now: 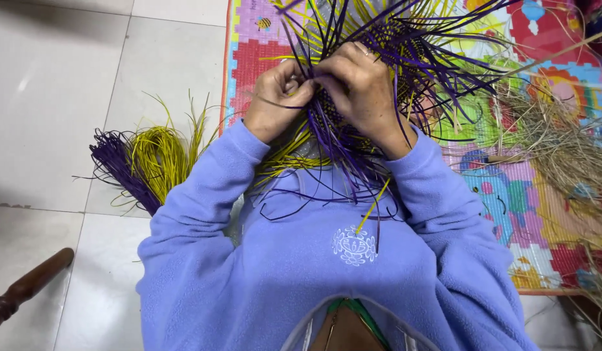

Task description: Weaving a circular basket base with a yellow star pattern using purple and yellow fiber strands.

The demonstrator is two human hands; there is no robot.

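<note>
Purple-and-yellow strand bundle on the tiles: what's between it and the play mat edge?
Head view: only bare tile floor separates the strand bundle from the play mat, lower down the left sleeve.

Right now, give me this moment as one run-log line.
left hand: pinching purple strand | right hand: gripping woven piece | spare strand bundle: on floor at left

Pale tiled floor fills the left half. A loose bundle of purple and yellow strips lies on the tiles, just left of the mat edge, ends fanned upward. A bright foam play mat with cartoon shapes in pink, red, green and blue covers the right. A heap of dry tan straw spreads over its right part. A dark turned wooden leg juts in at lower left.
</note>
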